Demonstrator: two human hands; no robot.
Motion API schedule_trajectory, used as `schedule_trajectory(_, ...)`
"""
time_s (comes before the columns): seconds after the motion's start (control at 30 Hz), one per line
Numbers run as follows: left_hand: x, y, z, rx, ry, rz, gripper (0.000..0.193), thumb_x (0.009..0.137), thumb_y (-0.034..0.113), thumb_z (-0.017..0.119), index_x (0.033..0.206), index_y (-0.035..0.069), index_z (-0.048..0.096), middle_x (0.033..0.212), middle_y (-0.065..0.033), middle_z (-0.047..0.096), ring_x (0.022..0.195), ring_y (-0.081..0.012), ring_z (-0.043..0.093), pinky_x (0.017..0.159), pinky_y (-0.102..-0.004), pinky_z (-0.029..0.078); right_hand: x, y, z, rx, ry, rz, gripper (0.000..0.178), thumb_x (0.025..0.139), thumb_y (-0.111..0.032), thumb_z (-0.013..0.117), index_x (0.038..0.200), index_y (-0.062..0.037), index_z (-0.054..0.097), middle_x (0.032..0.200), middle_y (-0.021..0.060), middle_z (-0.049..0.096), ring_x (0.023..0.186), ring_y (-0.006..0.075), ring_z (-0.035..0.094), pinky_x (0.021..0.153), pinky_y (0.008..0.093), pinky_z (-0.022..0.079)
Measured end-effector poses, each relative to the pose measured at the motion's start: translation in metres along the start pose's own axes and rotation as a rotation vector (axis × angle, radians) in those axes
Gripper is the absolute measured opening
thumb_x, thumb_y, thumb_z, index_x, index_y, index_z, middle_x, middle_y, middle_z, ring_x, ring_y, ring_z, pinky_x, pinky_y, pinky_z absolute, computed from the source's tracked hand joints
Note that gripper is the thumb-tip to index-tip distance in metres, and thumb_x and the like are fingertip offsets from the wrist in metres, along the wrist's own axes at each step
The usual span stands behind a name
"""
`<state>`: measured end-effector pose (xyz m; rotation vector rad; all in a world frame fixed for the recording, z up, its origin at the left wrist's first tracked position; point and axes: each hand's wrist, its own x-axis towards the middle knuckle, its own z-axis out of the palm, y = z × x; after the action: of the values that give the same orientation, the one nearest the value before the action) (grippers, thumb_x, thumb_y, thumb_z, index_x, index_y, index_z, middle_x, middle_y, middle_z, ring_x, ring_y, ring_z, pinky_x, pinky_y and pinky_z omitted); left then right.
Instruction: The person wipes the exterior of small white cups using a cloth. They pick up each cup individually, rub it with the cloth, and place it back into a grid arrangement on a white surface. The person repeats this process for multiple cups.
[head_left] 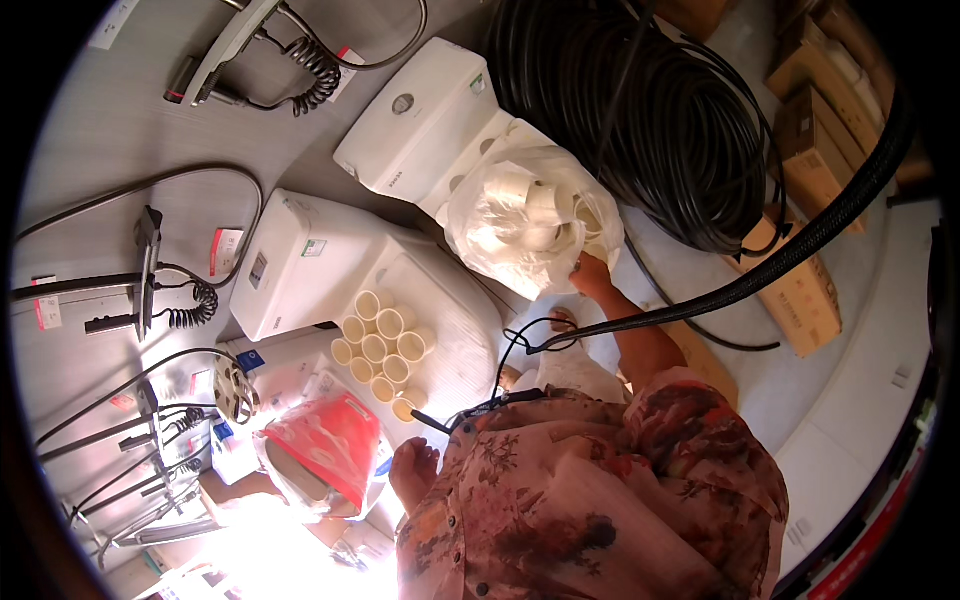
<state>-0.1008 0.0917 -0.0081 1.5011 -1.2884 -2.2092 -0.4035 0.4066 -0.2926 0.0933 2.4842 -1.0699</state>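
My right hand [592, 274] reaches forward and is closed on the edge of a clear plastic bag [490, 235]. White cylindrical pipe fittings [545, 205] fill the bag, which rests on the lid of the far toilet [415, 120]. Low by my body, my left hand [414, 472] holds nothing, its fingers loosely curled and slightly apart. To the left, several cream tube-shaped fittings [374, 348] stand on end in a close group on the lid of the nearer white toilet [455, 300]. A red and white bag [335, 445] lies near my left hand.
A large coil of black hose [630, 120] lies beyond the bag, and a black braided cable [760, 275] crosses at right. Cardboard boxes [795, 285] line the right side. Shower fittings with coiled hoses [150, 270] hang on the left wall. Bright glare covers the lower left.
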Motion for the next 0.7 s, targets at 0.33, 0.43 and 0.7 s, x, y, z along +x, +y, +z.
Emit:
schedule_trajectory(0.33,-0.004,-0.002,0.011,0.021,0.024,-0.022,0.019,0.095,0.017,0.055,0.098,-0.001,0.061,0.089,-0.0094,0.063,0.076,-0.0200,0.059,0.073,-0.0359,0.052,-0.020,-0.017,-0.009,-0.144,0.054,-0.181,0.017,0.075,-0.014,0.063,0.084,-0.0005,0.068,0.087,0.0213,0.067,0.086,0.0384,0.065,0.077,0.0454,0.052)
schedule_trajectory(0.43,-0.008,-0.003,0.014,0.039,0.031,-0.025,0.019,0.096,0.017,0.055,0.098,-0.001,0.061,0.089,-0.0095,0.063,0.076,-0.0200,0.059,0.073,-0.0359,0.052,-0.015,-0.011,-0.002,-0.147,0.112,-0.163,0.016,0.076,-0.014,0.061,0.082,-0.0008,0.068,0.085,0.0210,0.068,0.084,0.0390,0.065,0.077,0.0464,0.052)
schedule_trajectory(0.7,-0.009,-0.011,0.002,0.023,0.049,-0.013,0.019,0.095,0.017,0.056,0.098,-0.001,0.061,0.089,-0.0106,0.063,0.076,-0.0214,0.059,0.072,-0.0384,0.053,0.012,0.008,0.012,-0.137,0.186,-0.068,0.021,0.077,-0.022,0.061,0.084,-0.0045,0.069,0.083,0.0203,0.068,0.084,0.0395,0.066,0.076,0.0468,0.052)
